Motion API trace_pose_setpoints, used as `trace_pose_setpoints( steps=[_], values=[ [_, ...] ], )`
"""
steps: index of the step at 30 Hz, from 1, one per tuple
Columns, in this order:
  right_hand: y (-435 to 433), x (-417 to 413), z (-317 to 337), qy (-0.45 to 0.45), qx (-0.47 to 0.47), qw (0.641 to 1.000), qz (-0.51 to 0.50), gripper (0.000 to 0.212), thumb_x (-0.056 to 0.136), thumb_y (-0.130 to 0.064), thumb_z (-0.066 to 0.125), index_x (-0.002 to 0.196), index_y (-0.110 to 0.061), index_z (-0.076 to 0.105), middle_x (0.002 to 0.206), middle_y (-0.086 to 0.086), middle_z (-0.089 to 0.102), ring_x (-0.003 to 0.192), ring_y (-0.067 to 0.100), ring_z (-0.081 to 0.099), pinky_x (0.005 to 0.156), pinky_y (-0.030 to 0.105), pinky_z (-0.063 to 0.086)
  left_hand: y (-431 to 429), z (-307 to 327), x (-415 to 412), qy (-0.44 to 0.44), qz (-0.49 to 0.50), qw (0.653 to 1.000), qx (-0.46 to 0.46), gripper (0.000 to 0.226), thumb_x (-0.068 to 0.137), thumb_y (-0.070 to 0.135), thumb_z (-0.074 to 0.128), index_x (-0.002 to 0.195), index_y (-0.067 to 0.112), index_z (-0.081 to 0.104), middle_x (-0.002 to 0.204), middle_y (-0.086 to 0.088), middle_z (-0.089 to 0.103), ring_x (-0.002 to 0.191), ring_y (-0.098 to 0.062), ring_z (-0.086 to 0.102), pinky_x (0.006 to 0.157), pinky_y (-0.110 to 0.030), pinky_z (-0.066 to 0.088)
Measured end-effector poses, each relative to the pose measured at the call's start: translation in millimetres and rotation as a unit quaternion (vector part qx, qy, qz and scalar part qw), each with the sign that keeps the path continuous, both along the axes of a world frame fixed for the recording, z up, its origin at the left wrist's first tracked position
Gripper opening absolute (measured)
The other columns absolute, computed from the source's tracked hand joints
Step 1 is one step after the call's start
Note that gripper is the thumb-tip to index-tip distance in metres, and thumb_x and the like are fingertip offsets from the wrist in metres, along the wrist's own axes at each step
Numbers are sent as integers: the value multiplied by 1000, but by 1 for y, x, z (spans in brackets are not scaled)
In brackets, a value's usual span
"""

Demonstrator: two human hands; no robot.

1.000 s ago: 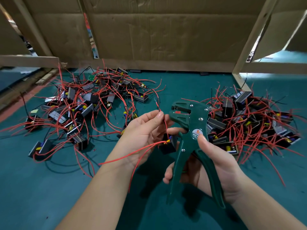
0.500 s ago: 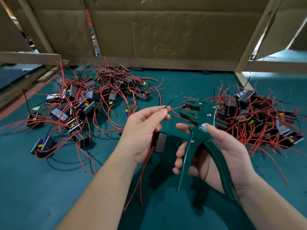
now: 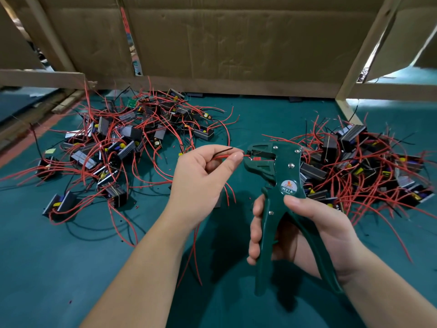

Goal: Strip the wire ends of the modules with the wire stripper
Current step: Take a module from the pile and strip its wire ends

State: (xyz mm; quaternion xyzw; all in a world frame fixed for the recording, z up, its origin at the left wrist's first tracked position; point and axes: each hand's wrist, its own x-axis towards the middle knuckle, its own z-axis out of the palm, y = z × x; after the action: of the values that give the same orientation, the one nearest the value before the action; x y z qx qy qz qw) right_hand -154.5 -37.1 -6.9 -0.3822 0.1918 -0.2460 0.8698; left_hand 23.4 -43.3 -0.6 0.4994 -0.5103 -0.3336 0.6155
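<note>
Thin red wire (image 3: 222, 156) pinched in left hand (image 3: 201, 183), end set in jaws of green metal wire stripper (image 3: 281, 171) grasped by right hand (image 3: 314, 233).

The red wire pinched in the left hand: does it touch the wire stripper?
Touching. The head view shows the red wire running from the left hand straight into the wire stripper mouth, without gap.
</note>
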Motion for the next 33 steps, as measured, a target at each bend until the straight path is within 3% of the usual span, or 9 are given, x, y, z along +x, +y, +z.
trace_pose_setpoints(
  steps=[3, 6, 15, 24, 27, 30, 33],
  values=[
    [0, 1, -1, 16, -20, 1000, -16, 48, 67, -39, 80, 94, -2, 64, 80, 25, 61, 71, 39, 63, 70, 51, 51, 1, 0, 1, -41, 8, 999, -23, 23, 86, 8, 68, 75, 29, 68, 65, 10, 65, 65, -6, 54, 62, -13, 43],
    [0, 1, -2, 26, -29, 999, -23, 50, 68, -43, 79, 93, -3, 64, 79, 26, 61, 70, 39, 63, 69, 51, 51, 2, 1, 0, -67, 11, 997, -32, 26, 86, 7, 67, 76, 30, 66, 61, 17, 65, 59, 3, 53, 60, -8, 41],
    [0, -1, -5, 84, -50, 994, -42, 58, 65, -59, 77, 85, -6, 66, 72, 24, 61, 62, 37, 63, 64, 48, 53, 2, 1, 2, -79, -12, 996, -34, 24, 84, -1, 66, 75, 21, 65, 49, 23, 58, 48, 11, 49, 54, -1, 35],
    [2, -1, -2, 104, -42, 992, -50, 59, 61, -62, 78, 80, -7, 65, 69, 23, 60, 58, 35, 61, 60, 46, 52, 0, 1, 5, -69, -26, 997, -34, 26, 79, -6, 68, 78, 20, 67, 52, 23, 61, 53, 13, 54, 57, -1, 38],
    [4, 3, -1, 124, -36, 989, -77, 55, 64, -61, 75, 75, -8, 63, 63, 22, 57, 52, 33, 58, 55, 43, 52, 0, -1, 5, -62, -26, 998, -18, 21, 83, 3, 69, 81, 25, 68, 57, 21, 61, 57, 7, 52, 61, -7, 39],
    [4, 7, -2, 161, -19, 976, -143, 52, 68, -60, 72, 65, -10, 57, 54, 17, 49, 41, 26, 49, 48, 36, 48, 1, -3, 1, -47, -46, 998, 9, 10, 90, 33, 53, 97, 29, 58, 67, 15, 44, 59, -1, 36, 62, -14, 34],
    [3, 10, -1, 158, 9, 972, -175, 53, 63, -62, 63, 66, -10, 53, 54, 13, 46, 40, 26, 46, 45, 34, 46, 2, -7, -2, -57, -77, 994, 48, 24, 93, 39, 34, 83, 22, 47, 71, 11, 38, 63, -7, 32, 64, -22, 30]
  ],
)
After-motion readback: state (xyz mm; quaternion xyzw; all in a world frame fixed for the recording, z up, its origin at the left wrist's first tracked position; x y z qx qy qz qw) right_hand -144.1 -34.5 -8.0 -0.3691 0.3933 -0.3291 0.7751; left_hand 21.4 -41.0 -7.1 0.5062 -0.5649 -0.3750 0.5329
